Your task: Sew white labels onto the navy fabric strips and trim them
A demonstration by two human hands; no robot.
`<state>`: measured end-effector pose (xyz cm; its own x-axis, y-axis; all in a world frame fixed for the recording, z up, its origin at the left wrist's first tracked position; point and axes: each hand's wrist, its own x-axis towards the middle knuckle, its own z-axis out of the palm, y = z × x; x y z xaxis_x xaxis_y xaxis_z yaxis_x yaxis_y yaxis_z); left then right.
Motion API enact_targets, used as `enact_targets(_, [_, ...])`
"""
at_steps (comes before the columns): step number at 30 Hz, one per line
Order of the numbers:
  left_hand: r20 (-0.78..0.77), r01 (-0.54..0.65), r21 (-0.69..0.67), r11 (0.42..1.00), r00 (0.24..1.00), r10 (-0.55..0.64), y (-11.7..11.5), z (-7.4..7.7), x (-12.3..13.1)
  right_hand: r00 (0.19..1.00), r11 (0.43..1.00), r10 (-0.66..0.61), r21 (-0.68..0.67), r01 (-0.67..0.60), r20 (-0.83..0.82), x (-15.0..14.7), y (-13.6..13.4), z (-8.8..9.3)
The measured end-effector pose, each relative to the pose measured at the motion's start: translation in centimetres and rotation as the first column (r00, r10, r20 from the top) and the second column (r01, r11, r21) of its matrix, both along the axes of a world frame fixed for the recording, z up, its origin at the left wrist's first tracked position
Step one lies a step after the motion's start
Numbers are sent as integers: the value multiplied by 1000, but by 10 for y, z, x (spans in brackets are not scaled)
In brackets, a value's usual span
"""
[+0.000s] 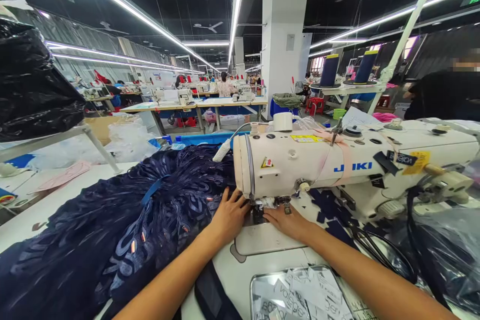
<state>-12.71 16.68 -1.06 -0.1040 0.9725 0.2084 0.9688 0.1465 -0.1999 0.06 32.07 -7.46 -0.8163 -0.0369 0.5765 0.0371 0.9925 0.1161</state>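
Observation:
At the needle of a white sewing machine (300, 160), a small piece of dark navy fabric (258, 214) lies under the presser foot. My left hand (230, 212) is left of the needle, fingers spread and pointing away from me, its thumb side near the fabric. My right hand (287, 221) lies flat on the bed plate from the right, its stretched fingertips touching the fabric's edge; the machine head partly covers it. A large heap of navy lace garments (168, 210), gathered with a blue tie (153, 189), spreads left of my left hand.
A metal tray (252, 292) of printed labels (296, 295) sits in front of the machine. Black scissors (386, 252) and navy scraps (333, 215) lie right. Navy thread cones (329, 71) stand behind. A black plastic bag (33, 80) is at upper left; a person (446, 92) is at right.

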Motion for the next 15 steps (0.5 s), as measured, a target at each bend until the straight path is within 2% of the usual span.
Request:
enact_targets(3, [14,3,2,1000,1000,-3,1,-1,-1,999,999,-45,-4,45,21,0,-3,-2])
enact_targets(6, [27,7,5,1000,1000,-7,2,-2,-3,998,999,-39,-20,40,43,0,-7,3])
enact_targets(10, [64,16,-5,1000,998,-16,5,-2,-7,992,993,-58,-92,69,114,-1,-11,7])
enact_targets(13, [91,10,-1,1000,996,-10,7,-2,-8,984,986,-93,-125,113,154,-1,-9,-5])
enact_targets(15, [107,-1,-8,1000,994,1,6,-3,-8,990,989,-74,-117,88,119,1,-6,-19])
